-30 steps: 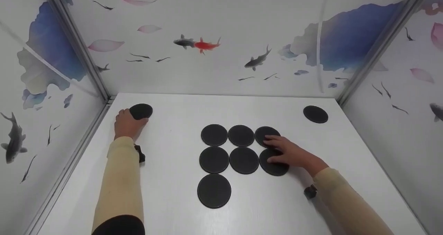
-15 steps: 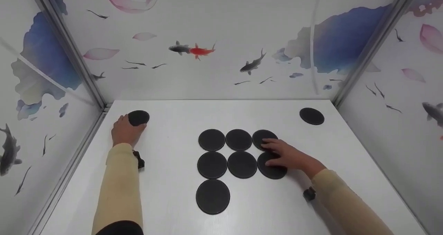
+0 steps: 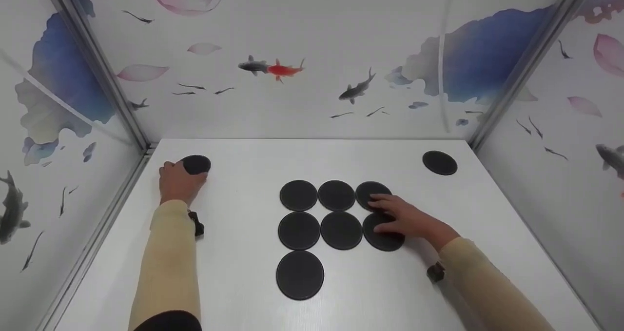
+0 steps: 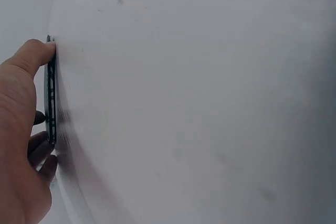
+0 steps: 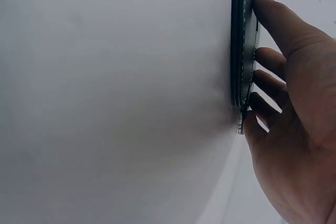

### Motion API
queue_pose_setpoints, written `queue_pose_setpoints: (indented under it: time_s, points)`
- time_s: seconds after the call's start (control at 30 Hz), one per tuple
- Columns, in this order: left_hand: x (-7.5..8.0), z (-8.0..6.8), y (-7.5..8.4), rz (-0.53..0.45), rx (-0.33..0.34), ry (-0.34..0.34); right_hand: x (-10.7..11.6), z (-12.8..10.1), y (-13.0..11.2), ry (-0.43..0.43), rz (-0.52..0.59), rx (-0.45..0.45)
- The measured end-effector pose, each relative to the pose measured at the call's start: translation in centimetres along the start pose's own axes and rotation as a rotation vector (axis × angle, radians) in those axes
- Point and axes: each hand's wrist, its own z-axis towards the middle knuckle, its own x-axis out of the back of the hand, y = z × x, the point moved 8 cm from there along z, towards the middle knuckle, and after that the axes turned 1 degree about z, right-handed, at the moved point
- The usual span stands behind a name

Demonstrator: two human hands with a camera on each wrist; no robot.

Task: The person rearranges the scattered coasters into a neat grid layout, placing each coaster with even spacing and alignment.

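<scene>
At the back left, my left hand (image 3: pixel 179 182) holds a round black coaster (image 3: pixel 197 165) by its edges, thumb on one side and fingers on the other. In the left wrist view that coaster (image 4: pixel 51 93) shows edge-on, close over the white surface. My right hand (image 3: pixel 409 218) rests its fingertips on the right end of a coaster group: the fingers touch the back-row coaster (image 3: pixel 366 190), the thumb the middle-row coaster (image 3: pixel 382 241). Stitched edges of these coasters (image 5: pixel 239 40) show in the right wrist view.
Left of my right hand lie several more black coasters, among them a front one (image 3: pixel 300 275). A lone coaster (image 3: pixel 439 163) lies at the back right. White panels (image 3: pixel 292 107) with painted fish enclose the white table (image 3: pixel 234 258) at back and sides.
The head view has tilted and shifted slightly. Both hands stay where they were, the left at its coaster, the right on the group.
</scene>
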Motion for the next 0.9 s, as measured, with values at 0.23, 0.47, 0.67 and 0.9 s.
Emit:
queue_pose_setpoints:
  time_s: [0.23, 0.47, 0.67, 0.9]
  points:
    - [-0.1, 0.2, 0.0, 0.037, -0.01, 0.01, 0.2, 0.1, -0.2, 0.008, -0.016, 0.009]
    - [-1.4, 1.3, -2.0, 0.039, -0.015, 0.016, 0.0, 0.2, -0.1, -0.001, -0.01, 0.009]
    - [-3.0, 3.0, -4.0, 0.045, -0.012, 0.011, -0.1, 0.2, 0.1, -0.006, 0.007, -0.002]
    - [-1.8, 1.4, -1.9, -0.047, -0.005, 0.032, -0.1, 0.2, 0.2, -0.005, 0.003, -0.01]
